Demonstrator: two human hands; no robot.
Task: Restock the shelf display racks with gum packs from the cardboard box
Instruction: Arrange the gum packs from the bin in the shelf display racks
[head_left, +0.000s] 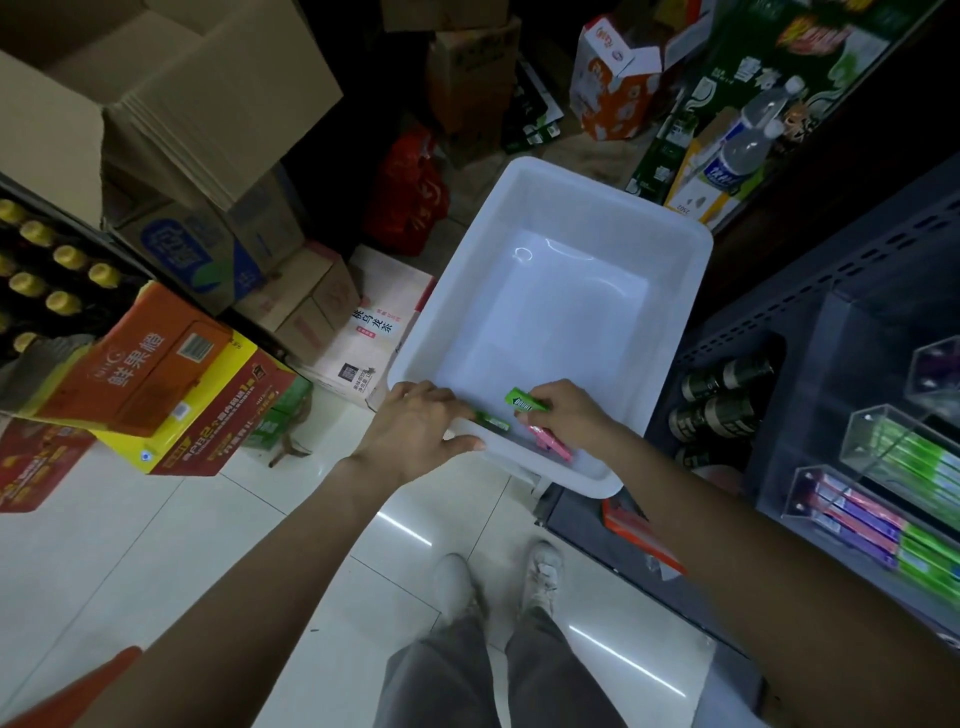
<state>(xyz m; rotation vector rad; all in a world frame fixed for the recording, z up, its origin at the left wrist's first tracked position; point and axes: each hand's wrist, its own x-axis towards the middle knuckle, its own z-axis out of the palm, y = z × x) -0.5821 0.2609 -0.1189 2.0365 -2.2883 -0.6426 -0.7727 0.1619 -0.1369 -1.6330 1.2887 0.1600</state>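
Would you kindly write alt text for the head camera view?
A person's left hand grips the near rim of a white plastic bin while the right hand pinches a green gum pack inside it, above a pink pack.

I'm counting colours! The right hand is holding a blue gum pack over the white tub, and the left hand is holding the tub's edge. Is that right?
Not quite. The head view shows the gum pack in the right hand is green, not blue. The rest is right: it is over the white tub, and the left hand holds the tub's edge.
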